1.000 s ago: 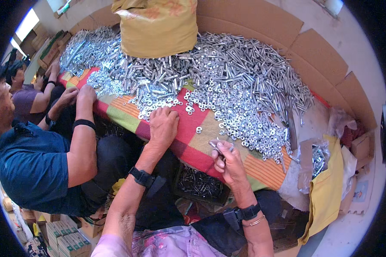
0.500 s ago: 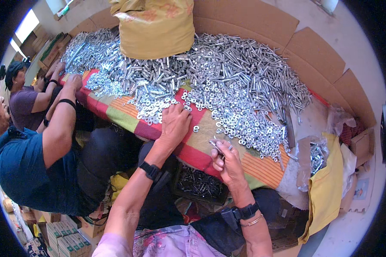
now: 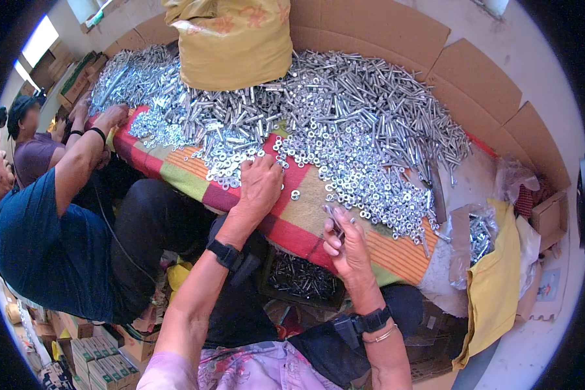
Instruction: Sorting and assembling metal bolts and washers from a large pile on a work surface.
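Because small parts lie loose, drops and mix-ups look possible

Left hand (image 3: pixel 262 185) rests on the bench (image 3: pixel 309 208), spread with multicoloured checked cloth, at the near margin of flat, round silver washers (image 3: pixel 229 170). Its fingers are bent; whether they pinch anything is hidden. Right hand (image 3: pixel 349 247) is over the front edge, thumb and fingers pinching a slim silver metal piece (image 3: pixel 332 213), exact kind unclear.

Risks, as judged: a slack pinch could drop the piece past the front edge, toward the heap of dark metal fasteners (image 3: pixel 304 278) below, hard to recover. A dragging wrist might sweep off the lone silver ring-shaped part (image 3: pixel 295 194) between the hands. Washers lie near the shiny silver nuts (image 3: pixel 370 195) toward the right end; wide raking could mix them.
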Available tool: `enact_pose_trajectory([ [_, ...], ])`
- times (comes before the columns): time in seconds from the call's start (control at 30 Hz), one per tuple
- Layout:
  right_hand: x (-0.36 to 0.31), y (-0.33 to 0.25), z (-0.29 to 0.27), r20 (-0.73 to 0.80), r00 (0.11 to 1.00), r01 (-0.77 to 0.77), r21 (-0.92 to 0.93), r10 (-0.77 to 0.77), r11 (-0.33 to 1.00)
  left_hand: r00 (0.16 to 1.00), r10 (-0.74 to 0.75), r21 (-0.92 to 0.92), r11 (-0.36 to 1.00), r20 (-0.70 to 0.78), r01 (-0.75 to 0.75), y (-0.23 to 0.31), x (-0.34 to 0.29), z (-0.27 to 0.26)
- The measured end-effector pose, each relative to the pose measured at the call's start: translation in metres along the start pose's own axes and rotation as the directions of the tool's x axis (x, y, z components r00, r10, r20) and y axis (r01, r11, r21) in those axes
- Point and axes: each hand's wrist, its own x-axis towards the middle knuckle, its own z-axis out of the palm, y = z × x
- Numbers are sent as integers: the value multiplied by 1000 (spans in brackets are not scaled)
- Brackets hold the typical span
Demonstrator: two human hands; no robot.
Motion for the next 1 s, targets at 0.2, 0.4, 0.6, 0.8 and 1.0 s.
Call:
enact_pose_trajectory([
  [0.2, 3, 1, -4, -6, 999, -44, 1, 44, 999, 1000, 3, -18, 1000, 2, -3, 7, -10, -16],
  [0.4, 4, -1, -3, -44, 999, -3, -25, 2, 1000, 990, 118, 104, 986, 80, -126, 11, -27, -25],
  [0.6, 3, 2, 0, -43, 999, -17, -32, 16, 999, 982, 142, 110, 982, 122, -155, 10, -20, -26],
  [0.8, -2, 0, 1, -25, 999, -21, -21, 20, 1000, 982, 150, 47, 987, 115, -156, 6, -19, -21],
  [1.0, -3, -1, 0, 25, 996, -82, -41, 83, 996, 999, -5, -162, 987, 37, 11, 11, -20, -19],
])
